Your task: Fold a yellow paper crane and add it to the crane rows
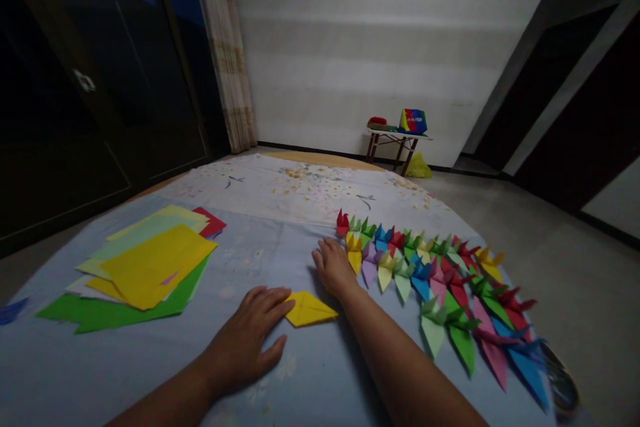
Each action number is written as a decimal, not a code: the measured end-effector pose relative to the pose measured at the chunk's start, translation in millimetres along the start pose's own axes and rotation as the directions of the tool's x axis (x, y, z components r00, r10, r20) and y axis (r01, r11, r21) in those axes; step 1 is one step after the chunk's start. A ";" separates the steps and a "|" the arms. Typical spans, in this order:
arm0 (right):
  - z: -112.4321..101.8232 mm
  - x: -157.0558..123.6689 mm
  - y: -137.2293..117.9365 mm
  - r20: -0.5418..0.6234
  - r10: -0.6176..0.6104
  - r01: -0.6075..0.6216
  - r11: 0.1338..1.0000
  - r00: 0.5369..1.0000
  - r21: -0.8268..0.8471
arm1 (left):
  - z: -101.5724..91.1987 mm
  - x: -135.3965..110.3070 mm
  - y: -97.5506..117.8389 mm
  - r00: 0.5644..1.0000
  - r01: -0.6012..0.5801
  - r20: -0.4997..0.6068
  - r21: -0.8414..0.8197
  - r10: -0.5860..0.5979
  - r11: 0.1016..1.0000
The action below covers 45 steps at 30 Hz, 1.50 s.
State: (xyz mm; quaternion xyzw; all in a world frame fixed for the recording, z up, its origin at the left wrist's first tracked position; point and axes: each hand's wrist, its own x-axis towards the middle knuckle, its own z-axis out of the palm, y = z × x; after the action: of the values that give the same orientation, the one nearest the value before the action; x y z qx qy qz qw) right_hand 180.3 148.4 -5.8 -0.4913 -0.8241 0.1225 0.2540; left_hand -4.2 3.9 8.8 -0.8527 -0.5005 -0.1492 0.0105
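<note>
A yellow folded paper piece (pixel 311 310), kite-shaped with a crease down its middle, lies flat on the tablecloth. The fingertips of my left hand (pixel 250 330) rest at its left end, with the fingers out and the thumb apart. My right hand (pixel 335 268) is stretched forward past the piece, fingers apart, and I see nothing in it. Just right of that hand stands a yellow paper crane (pixel 355 252), at the left end of a row. A red paper crane (pixel 343 222) is a little farther back. My right forearm passes close to the folded piece's right tip.
Several colourful paper cranes stand in rows on the right, including a light green one (pixel 433 327). At the left lies a pile of coloured sheets, a yellow sheet (pixel 160 263) on top. A floral cloth (pixel 300 197) covers the round table. A small stand (pixel 400 135) is by the wall.
</note>
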 end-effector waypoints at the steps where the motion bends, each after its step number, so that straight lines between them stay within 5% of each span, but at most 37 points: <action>1: 0.3 -3.1 1.1 -0.030 -0.022 0.023 0.999 0.999 0.036 | -0.6 0.3 0.7 1.000 0.003 0.006 -0.005 -0.003 1.000; 10: -7.0 -14.9 4.4 -0.217 -0.162 0.196 0.970 0.963 0.142 | -7.9 3.0 9.7 1.000 0.015 0.003 -0.042 -0.015 0.999; 17: -16.2 -41.5 -23.5 -0.175 -0.245 0.262 0.962 0.954 0.080 | -6.5 2.0 11.3 0.999 0.011 -0.042 -0.074 -0.014 0.997; 25: -13.6 -92.3 -50.2 -0.204 -0.032 0.067 0.984 0.978 0.167 | 5.9 -1.0 2.2 1.000 -0.005 -0.029 -0.144 0.001 0.990; 34: -14.0 -111.0 -52.5 -0.358 0.196 -0.125 0.969 0.913 0.211 | 10.0 3.7 -6.5 0.999 -0.025 -0.030 -0.237 0.018 0.971; 45: -34.3 -118.3 -68.1 -0.089 -0.074 0.069 0.996 0.993 -0.054 | 3.5 9.2 -3.3 0.980 -0.098 -0.196 -0.288 0.041 0.952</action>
State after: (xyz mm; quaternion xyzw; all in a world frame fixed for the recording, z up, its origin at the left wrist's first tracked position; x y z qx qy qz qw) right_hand 193.7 10.4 18.5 -0.4727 -0.8316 0.0700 0.2829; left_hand -2.0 14.0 7.5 -0.8439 -0.4387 -0.3019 -0.0651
